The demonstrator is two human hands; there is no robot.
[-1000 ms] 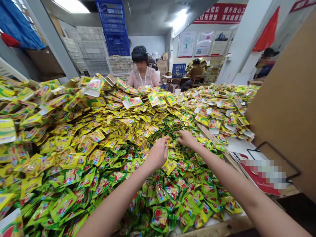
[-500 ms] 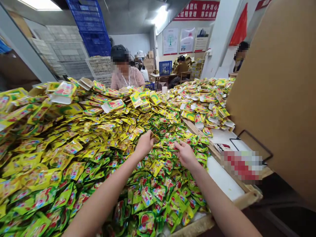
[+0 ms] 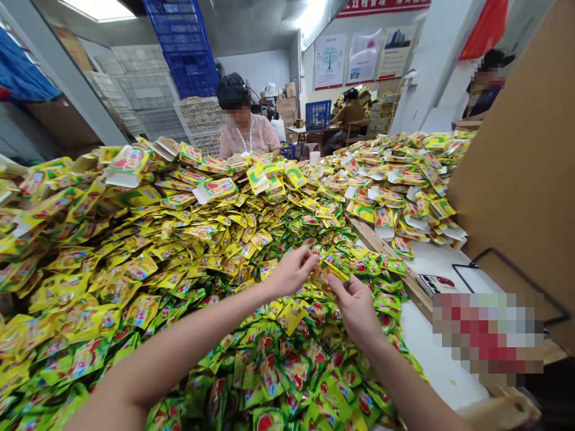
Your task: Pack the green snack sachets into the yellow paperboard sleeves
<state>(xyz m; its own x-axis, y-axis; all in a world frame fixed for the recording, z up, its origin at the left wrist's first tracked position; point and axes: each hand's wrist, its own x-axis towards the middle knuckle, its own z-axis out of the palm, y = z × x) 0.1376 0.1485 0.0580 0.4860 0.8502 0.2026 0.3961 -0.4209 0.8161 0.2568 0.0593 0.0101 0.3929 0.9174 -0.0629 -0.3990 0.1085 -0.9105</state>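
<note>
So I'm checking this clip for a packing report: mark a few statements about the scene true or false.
1. The left hand and right hand wear gloves. False: both are bare.
2. The foil sachets are stacked in boxes. False: they lie in a loose heap.
3. A person in a pink top is beyond the heap. True.
4. Blue plastic crates are stacked behind that person. True.
</note>
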